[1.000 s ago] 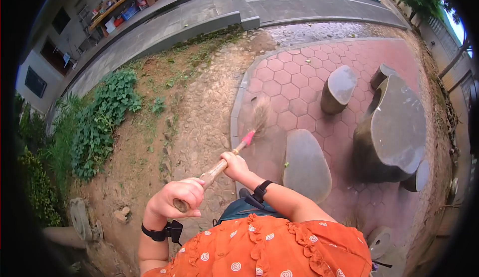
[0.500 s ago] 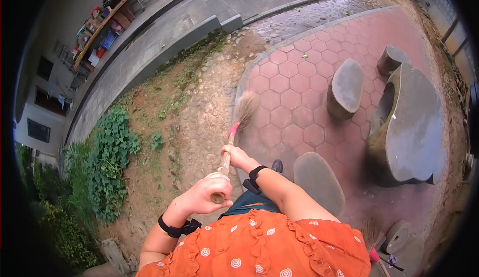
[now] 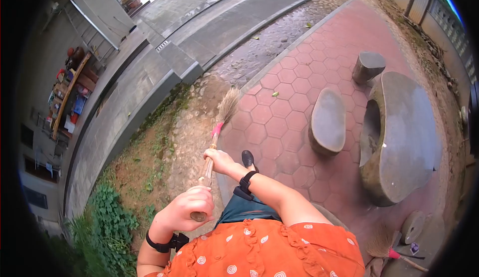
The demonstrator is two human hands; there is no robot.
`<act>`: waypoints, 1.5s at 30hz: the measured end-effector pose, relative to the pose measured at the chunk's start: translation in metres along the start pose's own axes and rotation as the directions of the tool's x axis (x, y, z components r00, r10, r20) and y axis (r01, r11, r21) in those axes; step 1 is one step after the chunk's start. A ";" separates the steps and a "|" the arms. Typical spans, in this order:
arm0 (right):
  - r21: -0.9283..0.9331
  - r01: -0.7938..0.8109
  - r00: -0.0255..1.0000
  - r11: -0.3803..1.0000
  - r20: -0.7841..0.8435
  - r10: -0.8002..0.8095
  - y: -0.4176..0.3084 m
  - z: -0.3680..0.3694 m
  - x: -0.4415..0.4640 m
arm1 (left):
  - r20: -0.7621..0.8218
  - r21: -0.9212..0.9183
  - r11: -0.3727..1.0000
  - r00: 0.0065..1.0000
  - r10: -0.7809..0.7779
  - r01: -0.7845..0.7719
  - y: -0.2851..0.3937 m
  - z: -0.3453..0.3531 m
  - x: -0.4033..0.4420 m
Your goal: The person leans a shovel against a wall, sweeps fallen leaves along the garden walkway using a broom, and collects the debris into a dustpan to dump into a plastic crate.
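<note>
My left hand (image 3: 188, 209) is wrapped round the top end of a broom's wooden handle, low in the view. Farther down the same handle, my right hand (image 3: 219, 161) grips it just above the pink binding. The broom (image 3: 228, 106) has straw bristles that rest at the edge between the red hexagonal paving (image 3: 282, 110) and the cobbled strip (image 3: 192, 132). A black band sits on each wrist. One dark shoe shows on the paving beside my right forearm.
A large stone table (image 3: 409, 137) stands at the right, with a stone stool (image 3: 329, 120) and a smaller stool (image 3: 369, 66) near it. Another broom (image 3: 381, 244) lies at the lower right. A grey step (image 3: 144, 107) and green plants (image 3: 107, 222) are on the left.
The bristles have swept left and up to the paving's edge. Both hands stay on the handle and have shifted left. The view has turned, and a shoe has come forward.
</note>
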State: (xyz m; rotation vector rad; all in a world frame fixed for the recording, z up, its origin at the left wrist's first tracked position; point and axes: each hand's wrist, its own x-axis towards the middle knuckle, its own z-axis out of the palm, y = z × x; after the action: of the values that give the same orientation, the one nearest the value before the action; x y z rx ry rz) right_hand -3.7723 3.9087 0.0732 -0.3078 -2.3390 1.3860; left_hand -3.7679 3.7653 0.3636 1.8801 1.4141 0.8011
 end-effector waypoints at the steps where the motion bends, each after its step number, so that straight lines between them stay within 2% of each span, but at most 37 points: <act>1: -0.010 -0.024 0.998 1.000 -0.066 0.024 0.024 -0.019 0.027 | 0.036 -0.005 1.000 0.999 0.027 -0.026 -0.030 -0.014 0.024; 4: -0.096 -0.106 0.980 0.990 -0.178 0.088 0.113 -0.076 0.110 | 0.173 0.029 0.993 0.979 0.107 -0.114 -0.131 -0.050 0.109; 6: -0.066 -0.153 0.941 0.986 -0.314 0.125 0.181 -0.113 0.156 | 0.242 0.067 0.985 0.960 0.139 -0.159 -0.193 -0.070 0.178; 7: -0.019 -0.245 0.904 0.969 -0.365 0.221 0.207 -0.134 0.166 | 0.269 0.047 0.985 0.952 0.147 -0.166 -0.218 -0.076 0.210; 8: 0.044 -0.329 0.859 0.943 -0.400 0.319 0.227 -0.149 0.171 | 0.309 0.025 0.987 0.940 0.144 -0.160 -0.233 -0.081 0.240; 10: 0.141 -0.311 0.782 0.940 -0.524 0.337 0.263 -0.171 0.170 | 0.413 -0.076 0.973 0.882 0.228 -0.217 -0.255 -0.094 0.297; 11: 0.242 -0.277 0.747 0.930 -0.554 0.367 0.275 -0.179 0.166 | 0.450 -0.128 0.961 0.850 0.275 -0.244 -0.257 -0.101 0.320; 12: 0.262 -0.303 0.709 0.916 -0.580 0.401 0.279 -0.180 0.154 | 0.488 -0.158 0.956 0.822 0.293 -0.247 -0.254 -0.107 0.337; 14: 0.086 -0.365 0.667 0.927 -0.670 0.325 0.248 -0.201 0.126 | 0.570 -0.273 0.914 0.715 0.405 -0.300 -0.235 -0.117 0.368; 16: 0.081 -0.411 0.610 0.908 -0.716 0.340 0.228 -0.212 0.107 | 0.583 -0.347 0.864 0.637 0.504 -0.366 -0.209 -0.123 0.392; 18: -0.020 -0.523 0.649 0.852 -0.658 0.382 0.202 -0.226 0.088 | 0.497 -0.423 0.826 0.668 0.555 -0.372 -0.182 -0.131 0.415; 19: 0.029 -0.601 0.584 0.799 -0.666 0.464 0.177 -0.236 0.079 | 0.461 -0.452 0.820 0.694 0.552 -0.352 -0.173 -0.134 0.425; 20: 0.042 -0.618 0.545 0.785 -0.696 0.467 0.151 -0.247 0.065 | 0.409 -0.510 0.795 0.720 0.560 -0.329 -0.167 -0.132 0.435; 22: 0.157 -0.694 0.483 0.703 -0.622 0.616 0.107 -0.259 0.033 | 0.343 -0.622 0.743 0.767 0.542 -0.247 -0.158 -0.119 0.448; 23: 0.158 -0.704 0.450 0.693 -0.655 0.607 0.099 -0.253 0.018 | 0.342 -0.687 0.703 0.772 0.536 -0.183 -0.150 -0.110 0.451; 24: 0.173 -0.710 0.415 0.683 -0.681 0.603 0.088 -0.248 0.003 | 0.363 -0.696 0.694 0.744 0.561 -0.184 -0.139 -0.102 0.453; 26: 0.189 -0.775 0.332 0.604 -0.691 0.642 0.054 -0.238 -0.020 | 0.390 -0.761 0.647 0.759 0.522 -0.053 -0.115 -0.088 0.450; 28: 0.192 -0.754 0.268 0.628 -0.783 0.561 0.020 -0.229 -0.030 | 0.392 -0.823 0.569 0.717 0.576 -0.007 -0.086 -0.088 0.445; 30: 0.078 -0.796 0.267 0.600 -0.845 0.464 -0.012 -0.227 -0.032 | 0.351 -0.888 0.460 0.663 0.662 0.010 -0.049 -0.098 0.438; 31: 0.051 -0.780 0.235 0.624 -0.900 0.368 -0.030 -0.228 -0.031 | 0.341 -0.916 0.402 0.560 0.755 0.017 -0.036 -0.105 0.440; 33: 0.065 -0.784 0.151 0.617 -0.945 0.291 -0.047 -0.231 -0.033 | 0.312 -0.949 0.310 0.365 0.877 0.064 -0.016 -0.114 0.446; 34: 0.065 -0.783 0.091 0.618 -0.972 0.217 -0.052 -0.234 -0.038 | 0.320 -0.947 0.312 0.334 0.887 0.079 -0.007 -0.105 0.442; 36: 0.089 -0.809 -0.011 0.581 -0.991 0.136 -0.035 -0.238 -0.058 | 0.332 -0.942 0.336 0.128 0.935 -0.010 0.009 -0.083 0.433; 37: 0.205 -0.812 -0.140 0.547 -0.977 0.159 -0.021 -0.241 -0.072 | 0.399 -0.910 0.412 0.179 0.899 -0.042 0.007 -0.064 0.418; 38: 0.324 -0.796 -0.268 0.512 -0.946 0.182 -0.005 -0.235 -0.086 | 0.480 -0.854 0.500 0.156 0.863 -0.145 0.001 -0.041 0.407; 39: 0.350 -0.788 -0.307 0.506 -0.936 0.171 0.024 -0.220 -0.102 | 0.602 -0.761 0.593 0.057 0.797 -0.264 -0.005 -0.018 0.402; 41: 0.501 -0.624 -0.514 0.599 -0.841 0.168 0.072 -0.186 -0.138 | 0.756 -0.625 0.674 -0.091 0.648 -0.394 -0.027 0.032 0.377; 42: 0.518 -0.613 -0.553 0.596 -0.821 0.145 0.066 -0.167 -0.141 | 0.777 -0.622 0.684 -0.194 0.599 -0.381 -0.037 0.050 0.368; 44: 0.617 -0.592 -0.557 0.519 -0.778 0.290 0.056 -0.124 -0.140 | 0.632 -0.775 0.557 -0.358 0.687 -0.300 -0.038 0.059 0.353; 45: 0.639 -0.572 -0.597 0.514 -0.754 0.274 0.042 -0.112 -0.136 | 0.617 -0.786 0.549 -0.402 0.676 -0.283 -0.032 0.056 0.351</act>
State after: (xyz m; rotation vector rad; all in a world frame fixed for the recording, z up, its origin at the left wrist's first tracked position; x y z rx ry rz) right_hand -3.6016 3.9643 0.0534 -2.0748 -0.5183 0.3653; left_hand -3.6603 4.1043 0.3362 1.9081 -0.7453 -0.2920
